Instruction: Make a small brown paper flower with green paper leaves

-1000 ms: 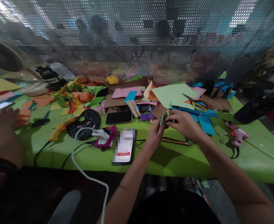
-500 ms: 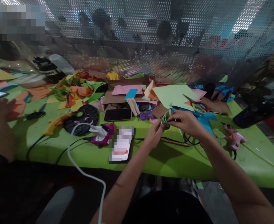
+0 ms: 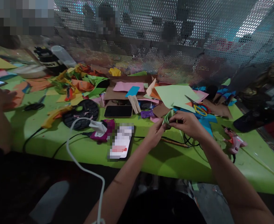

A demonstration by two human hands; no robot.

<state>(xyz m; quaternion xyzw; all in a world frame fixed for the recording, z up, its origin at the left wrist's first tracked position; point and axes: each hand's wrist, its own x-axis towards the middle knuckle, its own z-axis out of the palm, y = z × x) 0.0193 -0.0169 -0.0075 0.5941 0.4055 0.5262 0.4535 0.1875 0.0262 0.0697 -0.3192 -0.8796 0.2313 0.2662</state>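
Between my two hands is a small piece of light green paper (image 3: 168,117), pleated into several narrow folds. My left hand (image 3: 156,133) pinches its lower left side. The fingers of my right hand (image 3: 186,123) are closed on its right side, and both hands are held just above the green table (image 3: 148,160). A brown stick (image 3: 174,142) and a black cable lie on the table beneath them. Behind my hands is a large light green sheet (image 3: 174,95), with yellow-handled scissors (image 3: 201,109) to its right.
A lit phone (image 3: 121,143), a magenta power strip (image 3: 101,132) and a dark phone (image 3: 118,111) lie to the left. A pink glue gun (image 3: 235,140) is at right, a yellow one (image 3: 54,118) at left. Another person's hand (image 3: 5,96) rests at far left. White cable (image 3: 81,166) hangs over the edge.
My head view has tilted slightly, shifting the scene a little. Both hands keep hold of the pleated paper, with hardly any movement of the fingers.
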